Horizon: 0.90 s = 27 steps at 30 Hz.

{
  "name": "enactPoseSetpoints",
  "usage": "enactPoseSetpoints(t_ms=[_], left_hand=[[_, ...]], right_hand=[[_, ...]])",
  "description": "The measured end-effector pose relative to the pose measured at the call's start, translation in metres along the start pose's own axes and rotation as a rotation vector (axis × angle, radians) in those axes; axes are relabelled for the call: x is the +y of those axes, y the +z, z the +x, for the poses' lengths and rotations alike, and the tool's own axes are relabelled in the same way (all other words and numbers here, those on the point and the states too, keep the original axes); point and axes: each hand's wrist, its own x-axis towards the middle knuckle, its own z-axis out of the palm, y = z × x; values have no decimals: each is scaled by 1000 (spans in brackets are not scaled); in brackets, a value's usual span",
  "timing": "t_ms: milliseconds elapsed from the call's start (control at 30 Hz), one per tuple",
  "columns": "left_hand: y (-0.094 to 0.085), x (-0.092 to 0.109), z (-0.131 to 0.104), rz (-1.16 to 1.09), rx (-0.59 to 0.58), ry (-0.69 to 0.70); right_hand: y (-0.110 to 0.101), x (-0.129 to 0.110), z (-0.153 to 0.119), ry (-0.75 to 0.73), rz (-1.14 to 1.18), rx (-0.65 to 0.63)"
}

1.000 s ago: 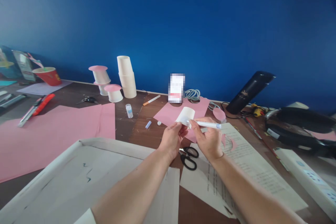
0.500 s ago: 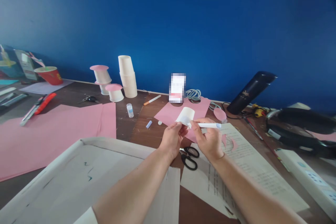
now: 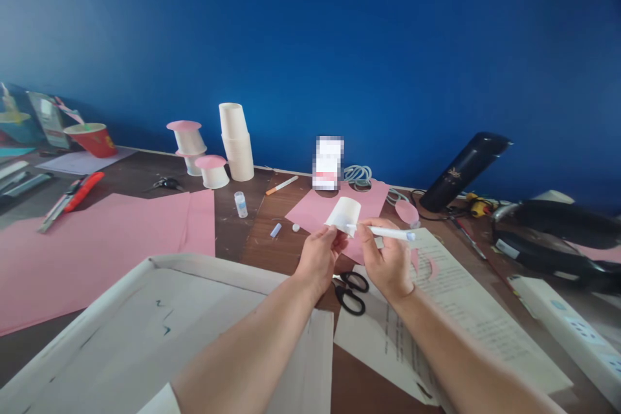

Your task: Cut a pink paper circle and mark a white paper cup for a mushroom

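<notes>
A small white paper cup (image 3: 347,212) is tilted in the fingers of my left hand (image 3: 320,255), above a sheet of pink paper (image 3: 310,210). My right hand (image 3: 388,259) grips a white marker pen (image 3: 388,233) that lies nearly level, its tip at the lower right side of the cup. Whether the tip touches the cup I cannot tell for sure. Below my hands lie black-handled scissors (image 3: 352,293), their blades mostly hidden. A pale cap (image 3: 275,230) and a small white lid (image 3: 295,228) rest left of the cup.
Stacked white cups (image 3: 237,149) and cups topped with pink discs (image 3: 212,171) stand at the back left. A phone (image 3: 327,165) leans against the wall. Left are a utility knife (image 3: 70,200) and pink sheets (image 3: 121,239); right, a printed page (image 3: 466,310), black bottle (image 3: 463,171) and power strip (image 3: 567,330).
The marker's rear end has dipped slightly and shifted a little to the right with my right hand. My left hand and the cup stay almost in place.
</notes>
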Motion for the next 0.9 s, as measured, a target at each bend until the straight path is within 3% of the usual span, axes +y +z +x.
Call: enactPoseSetpoints(t_ms=[233, 433, 900], left_hand=[[-3, -3, 3, 16, -18, 15], [-4, -6, 4, 91, -58, 41], [-8, -10, 8, 247, -27, 97]], right_hand=[[3, 1, 0, -28, 5, -76], [3, 2, 0, -100, -19, -61], [2, 5, 2, -84, -33, -50]])
